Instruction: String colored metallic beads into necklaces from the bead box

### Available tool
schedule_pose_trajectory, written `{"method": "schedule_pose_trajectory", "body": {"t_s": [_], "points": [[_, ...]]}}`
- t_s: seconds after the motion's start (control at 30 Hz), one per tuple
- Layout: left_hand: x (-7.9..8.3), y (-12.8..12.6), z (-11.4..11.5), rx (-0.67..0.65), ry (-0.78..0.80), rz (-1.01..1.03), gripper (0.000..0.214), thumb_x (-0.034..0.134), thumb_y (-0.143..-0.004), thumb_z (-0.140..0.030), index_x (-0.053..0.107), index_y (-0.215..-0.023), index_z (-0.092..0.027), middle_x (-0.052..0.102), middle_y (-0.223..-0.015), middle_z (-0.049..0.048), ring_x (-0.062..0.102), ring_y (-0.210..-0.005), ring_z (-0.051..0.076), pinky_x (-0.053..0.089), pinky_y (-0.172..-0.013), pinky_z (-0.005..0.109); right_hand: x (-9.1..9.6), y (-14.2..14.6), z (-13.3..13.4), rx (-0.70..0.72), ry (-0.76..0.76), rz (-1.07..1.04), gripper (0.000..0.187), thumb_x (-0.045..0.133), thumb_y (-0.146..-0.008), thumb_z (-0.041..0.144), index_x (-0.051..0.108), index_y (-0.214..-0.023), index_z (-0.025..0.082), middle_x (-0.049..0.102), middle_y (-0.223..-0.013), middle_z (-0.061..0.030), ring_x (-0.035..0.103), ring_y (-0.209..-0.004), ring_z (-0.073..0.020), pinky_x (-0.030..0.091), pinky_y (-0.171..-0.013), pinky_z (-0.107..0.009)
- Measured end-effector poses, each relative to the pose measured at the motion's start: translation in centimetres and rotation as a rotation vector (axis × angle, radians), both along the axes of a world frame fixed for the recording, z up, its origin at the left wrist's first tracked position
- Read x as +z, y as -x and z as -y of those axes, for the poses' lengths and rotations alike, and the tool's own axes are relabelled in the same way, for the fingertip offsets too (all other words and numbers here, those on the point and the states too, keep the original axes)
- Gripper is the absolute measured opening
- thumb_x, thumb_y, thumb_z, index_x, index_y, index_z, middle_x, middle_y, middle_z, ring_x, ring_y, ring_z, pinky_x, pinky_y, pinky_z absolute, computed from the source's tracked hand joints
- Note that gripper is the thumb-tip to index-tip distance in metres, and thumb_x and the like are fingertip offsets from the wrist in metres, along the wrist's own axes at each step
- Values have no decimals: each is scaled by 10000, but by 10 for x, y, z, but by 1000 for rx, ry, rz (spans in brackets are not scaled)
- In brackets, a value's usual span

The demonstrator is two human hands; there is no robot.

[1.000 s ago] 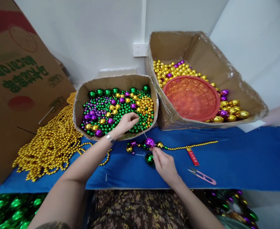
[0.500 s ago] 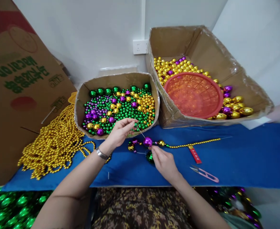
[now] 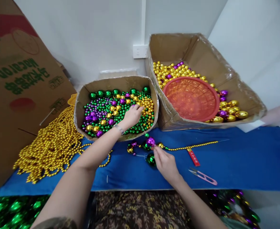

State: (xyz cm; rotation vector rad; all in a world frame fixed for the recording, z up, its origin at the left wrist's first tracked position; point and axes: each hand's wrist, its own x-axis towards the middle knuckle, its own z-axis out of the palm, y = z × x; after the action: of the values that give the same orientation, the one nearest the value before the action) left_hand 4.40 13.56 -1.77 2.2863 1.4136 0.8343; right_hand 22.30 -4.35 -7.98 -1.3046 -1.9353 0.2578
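My left hand reaches into the small cardboard box of green, purple and gold beads, fingers curled down on the gold beads at its right side. My right hand pinches a thin needle beside a large purple bead on the blue cloth. That bead belongs to a half-strung strand with a large green bead, smaller beads and a gold bead tail running right.
A large cardboard box at the back right holds gold and purple balls and an orange plastic basket. A heap of gold bead strands lies left. Pink thread snips and a red tag lie on the cloth. Green beads sit below left.
My left hand went from beside the needle, near the box's front rim, deeper into the box onto the gold beads. My right hand has stayed at the purple bead.
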Motion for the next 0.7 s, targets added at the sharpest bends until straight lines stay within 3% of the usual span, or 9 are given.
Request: {"method": "schedule_pose_trajectory", "body": {"t_s": [0.1, 0.17, 0.23, 0.37, 0.47, 0.53, 0.7], "points": [[-8, -8, -21, -21, 4, -209, 285, 486, -817, -26, 678, -971, -169, 610, -1113, 164, 502, -1114, 315, 437, -819, 371, 0, -1, 0, -9, 2, -2, 254, 372, -991, 214, 623, -985, 173, 746, -874, -86, 727, -776, -178, 550, -695, -234], [-9, -8, -23, 5, 8, -192, 217, 512, -818, -52, 667, -928, -158, 614, -1081, 166, 521, -1091, 315, 441, -812, 372, 1, -2, 1, -18, -6, -6, 250, 372, -989, 208, 620, -987, 173, 747, -879, -83, 729, -779, -176, 548, -692, -232], [-8, -4, -16, 51, 77, 0, 135, 596, -806, -133, 655, -926, -157, 625, -1028, 137, 570, -1010, 286, 459, -803, 362, 2, -4, 1, -23, -10, -18, 233, 381, -986, 198, 613, -998, 173, 749, -904, -81, 730, -793, -176, 546, -698, -232], [1, 8, 17, 61, 524, 828, 239, 681, -799, -352, 627, -939, -166, 641, -876, 53, 639, -776, 178, 522, -760, 339, 3, -3, 2, -7, 15, -42, 222, 390, -983, 189, 611, -994, 180, 752, -914, -71, 729, -793, -172, 540, -693, -230], [6, 14, 46, 31, 711, 1251, 268, 742, -758, -341, 624, -918, -160, 658, -880, 34, 658, -770, 143, 547, -810, 332, 2, 1, 2, 14, 45, -31, 236, 390, -984, 201, 624, -1002, 185, 752, -913, -67, 728, -791, -169, 544, -704, -229], [6, 15, 61, 41, 723, 1343, 261, 770, -736, -301, 634, -899, -148, 666, -881, 32, 665, -787, 136, 550, -834, 320, 2, 3, 2, 27, 51, -22, 247, 387, -982, 202, 632, -1010, 187, 753, -919, -66, 728, -787, -168, 549, -716, -230], [5, 14, 77, 63, 720, 1342, 280, 776, -738, -278, 657, -952, -142, 669, -861, 27, 651, -722, 113, 564, -795, 303, 1, 5, 2, 37, 54, -15, 255, 381, -979, 192, 633, -1017, 189, 754, -933, -68, 728, -806, -170, 551, -727, -234]]}}
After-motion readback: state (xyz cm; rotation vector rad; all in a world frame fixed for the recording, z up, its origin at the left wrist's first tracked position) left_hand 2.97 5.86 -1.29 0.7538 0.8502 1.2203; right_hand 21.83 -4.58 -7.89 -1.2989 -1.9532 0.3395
